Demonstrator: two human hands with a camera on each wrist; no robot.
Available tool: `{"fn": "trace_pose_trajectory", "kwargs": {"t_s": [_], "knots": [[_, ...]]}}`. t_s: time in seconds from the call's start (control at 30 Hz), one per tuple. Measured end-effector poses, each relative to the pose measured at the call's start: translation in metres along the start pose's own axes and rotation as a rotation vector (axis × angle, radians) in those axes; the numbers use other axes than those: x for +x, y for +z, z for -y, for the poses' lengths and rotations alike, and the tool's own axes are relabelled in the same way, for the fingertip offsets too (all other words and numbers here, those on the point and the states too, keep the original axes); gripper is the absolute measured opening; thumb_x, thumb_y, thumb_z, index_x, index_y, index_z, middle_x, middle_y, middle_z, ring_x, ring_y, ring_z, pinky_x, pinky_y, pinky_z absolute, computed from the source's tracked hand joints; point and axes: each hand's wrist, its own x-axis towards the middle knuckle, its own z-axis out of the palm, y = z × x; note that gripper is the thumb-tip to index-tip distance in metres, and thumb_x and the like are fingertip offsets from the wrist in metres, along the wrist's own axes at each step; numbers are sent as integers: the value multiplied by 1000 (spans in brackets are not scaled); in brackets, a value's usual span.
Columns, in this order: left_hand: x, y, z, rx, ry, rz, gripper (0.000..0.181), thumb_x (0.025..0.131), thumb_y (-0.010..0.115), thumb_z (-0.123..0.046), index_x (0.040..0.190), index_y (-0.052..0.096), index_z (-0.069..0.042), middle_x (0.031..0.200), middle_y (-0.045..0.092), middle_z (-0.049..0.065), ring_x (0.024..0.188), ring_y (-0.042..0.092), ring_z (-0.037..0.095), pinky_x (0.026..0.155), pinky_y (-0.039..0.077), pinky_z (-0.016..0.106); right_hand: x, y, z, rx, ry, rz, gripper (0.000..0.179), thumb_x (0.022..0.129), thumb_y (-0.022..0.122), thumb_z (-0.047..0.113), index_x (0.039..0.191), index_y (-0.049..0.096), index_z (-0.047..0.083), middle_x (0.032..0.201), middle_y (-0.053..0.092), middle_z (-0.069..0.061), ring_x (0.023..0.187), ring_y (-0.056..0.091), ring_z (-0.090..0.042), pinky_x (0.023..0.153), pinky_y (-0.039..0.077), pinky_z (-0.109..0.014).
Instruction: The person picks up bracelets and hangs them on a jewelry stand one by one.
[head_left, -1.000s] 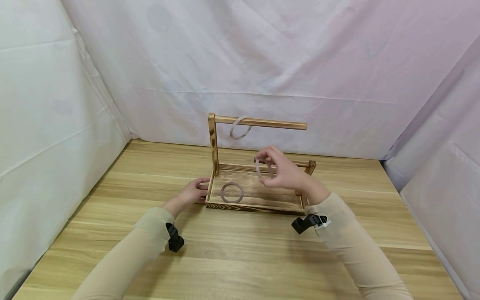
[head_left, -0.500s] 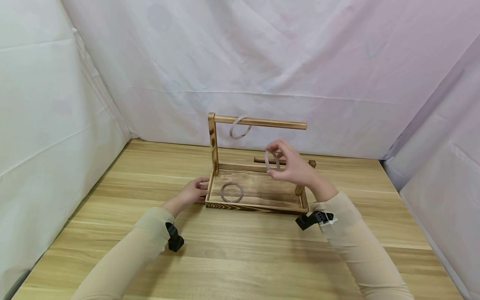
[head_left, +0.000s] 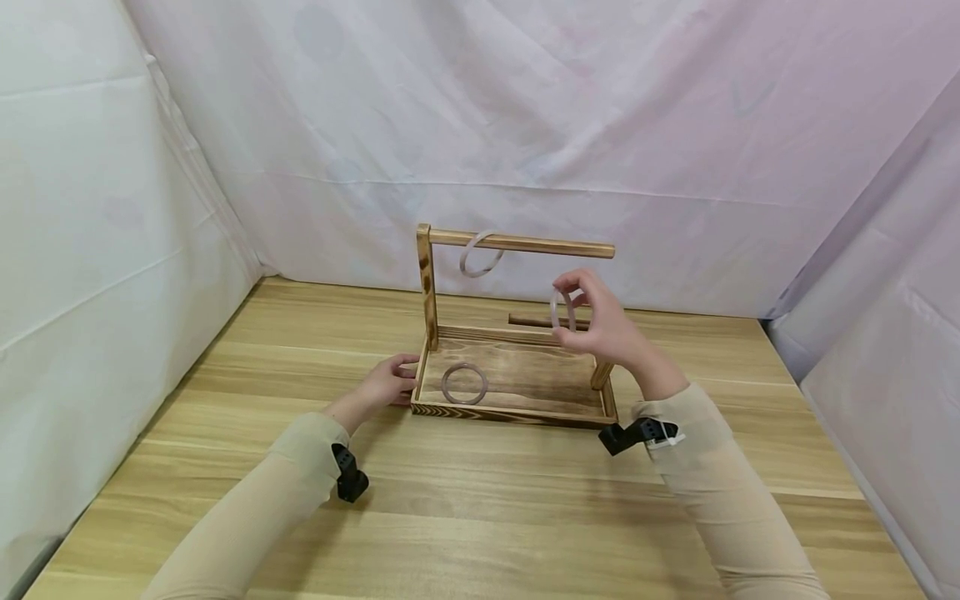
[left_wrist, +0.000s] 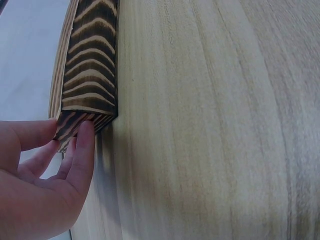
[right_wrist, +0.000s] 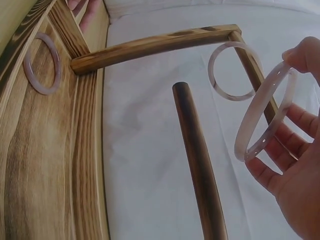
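Observation:
My right hand (head_left: pixel 606 327) pinches a pale, translucent bangle (right_wrist: pixel 256 111) between thumb and fingertips, on edge and raised above the tray. Close by is the dark lower bar (right_wrist: pixel 196 150) of a wooden bangle stand, its free end outside the ring. Another bangle (head_left: pixel 480 275) hangs from the long upper bar (head_left: pixel 558 247), towards its post. A mauve bangle (head_left: pixel 464 403) lies flat in the front left of the stand's tray (head_left: pixel 525 385). At the tray's left end, my left hand (head_left: pixel 381 385) touches the wood with extended thumb and fingertips.
The stand sits on a wood-grain table (head_left: pixel 465 517). White cloth (head_left: pixel 525 125) hangs behind it and along both sides. The upright post (head_left: pixel 427 292) rises at the tray's back left, and a short support (head_left: pixel 602 373) stands at its right end.
My right hand has carried the bangle rightward and slightly up, so the lower bar's free end now shows left of it. My left hand has stayed at the tray's end.

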Motion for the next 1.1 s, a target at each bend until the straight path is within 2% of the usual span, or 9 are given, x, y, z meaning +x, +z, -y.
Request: {"fn": "trace_pose_trajectory", "kwargs": {"t_s": [0.13,0.4,0.53,0.67,0.87,1.1], "knots": [[0,0,0,3,-9,0,50,96,41,2,144,26,4,134,42,33,116,53,42,88,51,43,-3,-3,-4,9,18,-31,52,73,67,1,120,44,-6,118,44,-22,105,43,-26,86,41,-35],[0,1,0,3,-16,0,50,96,42,1,144,26,4,133,43,33,115,54,40,86,52,40,-8,-10,-9,27,31,-79,50,75,65,-2,120,45,-7,118,44,-23,105,43,-24,85,42,-34],[0,0,1,-5,-10,5,50,96,42,1,144,26,4,133,43,33,116,53,41,88,52,41,-10,-12,-10,40,36,-100,49,75,64,-3,120,44,-8,118,43,-23,106,42,-28,84,42,-34],[1,0,1,-9,-4,7,50,96,42,1,144,26,4,134,42,33,117,52,42,89,51,43,-11,-14,-10,55,37,-133,49,75,63,-4,120,44,-9,119,42,-21,106,41,-22,84,40,-30],[1,0,2,-11,2,12,50,96,41,1,144,26,5,134,43,33,116,53,42,90,51,44,-12,-17,-11,131,54,-247,52,73,62,-8,120,41,-13,118,41,-24,103,41,-13,85,38,-21],[1,1,1,-6,3,5,50,96,42,1,143,26,6,134,43,33,117,53,41,90,51,44,-14,-24,-15,189,105,-328,51,75,58,-10,123,39,-11,116,41,-13,101,42,-9,86,37,-19]]}}
